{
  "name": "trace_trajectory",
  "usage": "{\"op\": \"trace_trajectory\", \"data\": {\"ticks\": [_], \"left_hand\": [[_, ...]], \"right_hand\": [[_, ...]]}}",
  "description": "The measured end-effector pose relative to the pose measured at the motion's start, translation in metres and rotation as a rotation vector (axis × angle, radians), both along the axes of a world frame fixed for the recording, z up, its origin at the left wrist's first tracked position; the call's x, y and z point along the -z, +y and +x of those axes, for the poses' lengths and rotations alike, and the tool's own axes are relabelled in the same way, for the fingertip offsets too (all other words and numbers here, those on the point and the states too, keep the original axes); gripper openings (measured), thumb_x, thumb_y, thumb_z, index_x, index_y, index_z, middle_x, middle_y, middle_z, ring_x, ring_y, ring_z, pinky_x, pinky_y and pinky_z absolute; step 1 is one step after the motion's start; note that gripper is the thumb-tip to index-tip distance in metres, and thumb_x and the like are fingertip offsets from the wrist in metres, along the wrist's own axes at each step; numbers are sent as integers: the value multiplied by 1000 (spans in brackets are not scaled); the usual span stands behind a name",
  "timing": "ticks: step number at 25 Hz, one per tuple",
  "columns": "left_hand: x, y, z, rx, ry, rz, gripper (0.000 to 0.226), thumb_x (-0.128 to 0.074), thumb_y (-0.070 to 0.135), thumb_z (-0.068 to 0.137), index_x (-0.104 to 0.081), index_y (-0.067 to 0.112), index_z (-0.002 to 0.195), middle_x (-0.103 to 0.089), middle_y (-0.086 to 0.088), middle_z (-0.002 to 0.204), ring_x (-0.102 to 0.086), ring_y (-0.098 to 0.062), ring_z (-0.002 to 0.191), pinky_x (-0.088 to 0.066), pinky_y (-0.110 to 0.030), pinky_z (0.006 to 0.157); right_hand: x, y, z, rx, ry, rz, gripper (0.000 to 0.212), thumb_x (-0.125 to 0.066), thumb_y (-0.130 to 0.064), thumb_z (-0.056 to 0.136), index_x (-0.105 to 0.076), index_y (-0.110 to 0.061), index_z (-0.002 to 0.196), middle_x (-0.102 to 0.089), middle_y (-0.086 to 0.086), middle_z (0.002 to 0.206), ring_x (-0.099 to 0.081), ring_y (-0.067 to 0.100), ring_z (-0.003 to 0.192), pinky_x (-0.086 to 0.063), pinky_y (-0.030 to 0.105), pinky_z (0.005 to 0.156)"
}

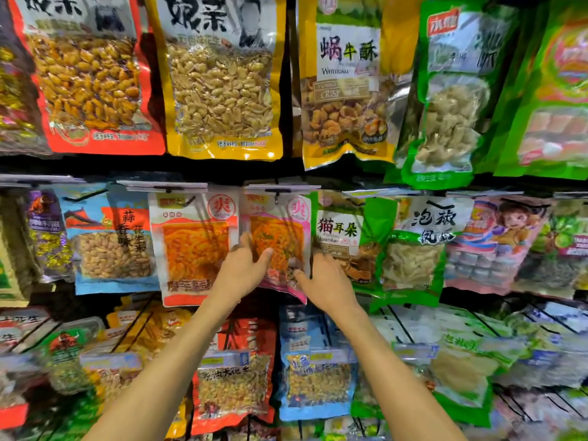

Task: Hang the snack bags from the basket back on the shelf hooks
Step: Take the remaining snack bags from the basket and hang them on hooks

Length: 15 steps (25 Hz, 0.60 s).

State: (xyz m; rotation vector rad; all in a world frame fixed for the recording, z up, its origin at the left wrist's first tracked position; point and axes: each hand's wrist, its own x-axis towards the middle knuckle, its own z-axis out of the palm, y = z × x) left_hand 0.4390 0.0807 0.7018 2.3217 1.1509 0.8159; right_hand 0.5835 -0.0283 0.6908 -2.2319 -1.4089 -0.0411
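- Two bare forearms are seen nearest the lens, stretched up to the middle row of the shelf; the basket is not in view.
- Left edge of the pink snack bag (278, 237) is gripped by the left hand (243, 267), with the thumb laid over the front and the fingers curled at the edge.
- Lower right corner of the bag is clamped by the right hand (326, 283), thumb on the front, other fingers hidden behind.
- Bag is held up in the middle row, between the orange-framed bag (194, 246) and the green bag (340, 230). Its top edge is met by the hook (276, 196) under a price strip (281, 187). Whether the hang hole is threaded cannot be told.
- Handling, judged: the bag is expected to be light, soft and crinkly, with film that is likely slippery. Contents look like shredded strips and are not judged fragile.
- Grip, judged: the top seal is likely the stiffest part, so a pinch beside the hang hole is advised for steering onto the hook. Lower edges are suited to steadying only.
- Counts: two hands, one bag held, one hook at it, three rows of hung bags in view. At least six bags are counted in the top row, the edge ones cut off.
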Motion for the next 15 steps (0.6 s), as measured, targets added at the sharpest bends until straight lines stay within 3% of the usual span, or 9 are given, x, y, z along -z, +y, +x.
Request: {"op": "trace_trajectory", "data": {"ticks": [4, 8, 11, 13, 15], "left_hand": [[5, 4, 18, -51, -86, -158, 84, -42, 53, 99, -2, 7, 156, -42, -23, 148, -45, -38, 132, -40, -39, 98], [10, 11, 27, -76, -137, -173, 86, -42, 53, 99, 2, 6, 156, -30, -19, 157, -39, -35, 138, -37, -35, 101], [19, 27, 26, -84, -230, -151, 85, -47, 54, 97, -8, 7, 156, -20, -14, 161, -26, -30, 146, -28, -36, 113], [23, 36, 27, -70, -313, -185, 86, -47, 57, 95, -10, 10, 157, -16, -8, 163, -19, -25, 149, -22, -36, 117], [25, 40, 30, -79, -376, -245, 87, -47, 59, 94, -10, 11, 157, -14, -5, 164, -16, -22, 150, -18, -35, 120]], "right_hand": [[11, 25, 13, -28, 261, 191, 53, -57, -50, 91, -47, -15, 130, -57, 8, 123, -60, 29, 107, -47, 33, 73], [18, 45, 29, -8, 377, 229, 80, -55, -54, 93, -22, -11, 151, -41, 15, 151, -47, 34, 133, -48, 36, 91], [17, 49, 37, -36, 537, 311, 79, -53, -51, 96, -14, -16, 155, -30, 9, 159, -38, 27, 141, -38, 29, 103], [12, 50, 35, -46, 637, 375, 78, -50, -54, 96, -14, -17, 156, -31, 2, 156, -32, 20, 143, -26, 23, 106], [7, 51, 33, -57, 749, 402, 75, -47, -52, 98, -14, -20, 157, -50, -12, 131, -41, 11, 131, -30, 22, 103]]}}
